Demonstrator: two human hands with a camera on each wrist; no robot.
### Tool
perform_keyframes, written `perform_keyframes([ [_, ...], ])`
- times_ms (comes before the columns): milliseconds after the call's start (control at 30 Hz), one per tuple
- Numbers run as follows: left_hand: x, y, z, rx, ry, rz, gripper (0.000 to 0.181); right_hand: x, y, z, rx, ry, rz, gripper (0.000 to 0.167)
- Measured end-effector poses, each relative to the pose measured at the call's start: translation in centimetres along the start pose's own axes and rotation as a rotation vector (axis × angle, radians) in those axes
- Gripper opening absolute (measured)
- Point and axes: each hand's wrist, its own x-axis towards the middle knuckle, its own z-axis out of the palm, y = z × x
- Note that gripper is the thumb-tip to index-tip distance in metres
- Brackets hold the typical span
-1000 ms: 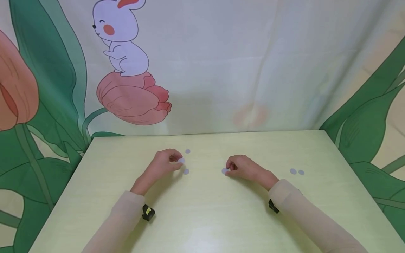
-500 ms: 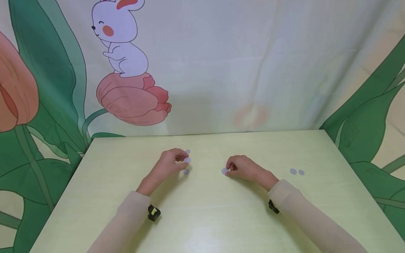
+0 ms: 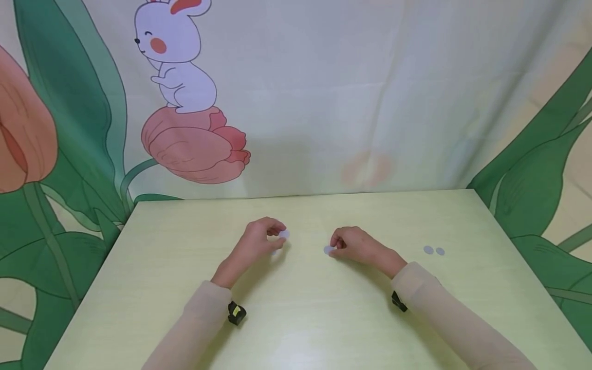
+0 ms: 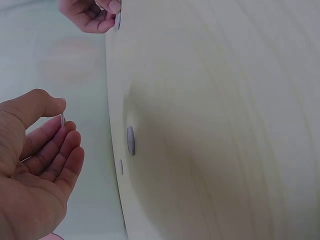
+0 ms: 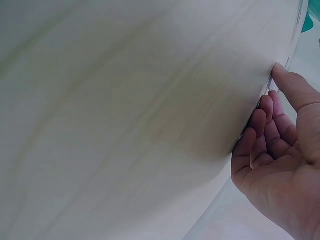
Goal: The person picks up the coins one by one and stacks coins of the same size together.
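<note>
My left hand (image 3: 262,236) is raised above the table and pinches a small pale lilac disc (image 3: 284,234) between thumb and fingertips. In the left wrist view that disc (image 4: 63,120) shows edge-on, clear of the tabletop. Beneath the left hand lies a second disc (image 3: 274,252), mostly covered in the head view; the left wrist view shows a thicker-looking disc (image 4: 131,141) and a smaller one (image 4: 121,167) on the table. Farther right, my right hand (image 3: 358,245) holds another pale disc (image 3: 328,250) by its edge, down at the table surface, fingertips against the wood.
Two more discs, a larger one (image 3: 428,250) and a smaller one (image 3: 440,251), lie side by side right of my right hand. The light wooden table (image 3: 300,303) ends at a printed curtain (image 3: 314,113) behind. Black wrist cameras hang below both sleeves.
My left hand has moved right with its pinched disc, passing in front of the far disc, now hidden in the head view. The right hand has stayed in place.
</note>
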Motion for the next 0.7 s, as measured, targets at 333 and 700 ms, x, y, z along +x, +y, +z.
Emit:
perform_keyframes([
  [333, 0.1, 0.6, 0.7, 0.035, 0.002, 0.021, 0.028, -0.1, 0.0, 0.0, -0.006, 0.015, -0.024, 0.019],
  [700, -0.1, 1.2, 1.0, 0.046, -0.005, 0.046, 0.026, -0.1, 0.1, 0.0, -0.038, 0.005, -0.096, 0.02],
])
